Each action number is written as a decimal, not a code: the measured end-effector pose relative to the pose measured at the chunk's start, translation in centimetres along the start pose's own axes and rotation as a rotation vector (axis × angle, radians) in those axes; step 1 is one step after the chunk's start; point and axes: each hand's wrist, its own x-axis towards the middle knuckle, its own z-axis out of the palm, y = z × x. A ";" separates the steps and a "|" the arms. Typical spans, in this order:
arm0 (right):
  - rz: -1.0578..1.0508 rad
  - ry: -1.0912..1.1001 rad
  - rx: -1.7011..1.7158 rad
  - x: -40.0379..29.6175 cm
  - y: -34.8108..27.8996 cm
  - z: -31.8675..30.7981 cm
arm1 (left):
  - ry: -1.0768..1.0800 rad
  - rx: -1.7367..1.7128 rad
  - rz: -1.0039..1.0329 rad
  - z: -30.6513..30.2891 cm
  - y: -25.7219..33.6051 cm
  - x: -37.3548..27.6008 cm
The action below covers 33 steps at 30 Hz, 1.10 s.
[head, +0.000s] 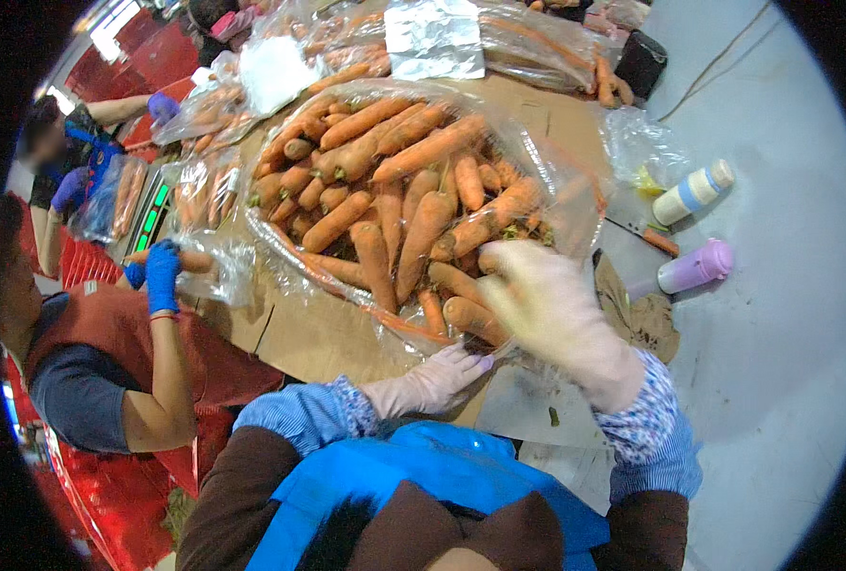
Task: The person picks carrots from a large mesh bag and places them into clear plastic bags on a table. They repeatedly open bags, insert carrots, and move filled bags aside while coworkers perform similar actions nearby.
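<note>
A large clear plastic bag (573, 214) lies spread on the cardboard-covered table (308, 342), with a heap of unwashed carrots (423, 221) in its mouth. My right hand (544, 307), in a pale glove and blurred, reaches over the heap's near right side. Its fingers curl down at the carrots; whether one is gripped cannot be made out. My left hand (430, 382), gloved too, rests with extended fingers at the bag's near edge, just below a thick carrot (474, 320). Nothing shows in its grasp.
On the left, a co-worker's blue-gloved hand (162, 275) holds a carrot by a small plastic bag (230, 268). A green-lit scale (153, 218) stands beyond. At right are a lilac bottle (695, 267), a white-and-blue bottle (693, 191) and brown cloth (637, 314). More bagged carrots (537, 53) lie behind.
</note>
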 end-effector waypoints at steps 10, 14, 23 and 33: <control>-0.605 -0.672 -0.126 10.9 -20.4 12.8 | 0.098 -0.051 0.028 -3.3 1.0 -2.1; -0.697 -0.675 -0.271 12.4 -26.0 17.3 | 0.169 -0.033 -0.024 -3.9 0.1 -3.5; -0.630 -0.993 -0.483 6.9 -15.6 7.8 | 0.453 -0.003 -0.186 -4.5 -0.8 -6.7; -0.171 -0.461 0.150 6.4 0.4 0.6 | 0.725 0.162 -0.362 -6.5 -2.4 -7.7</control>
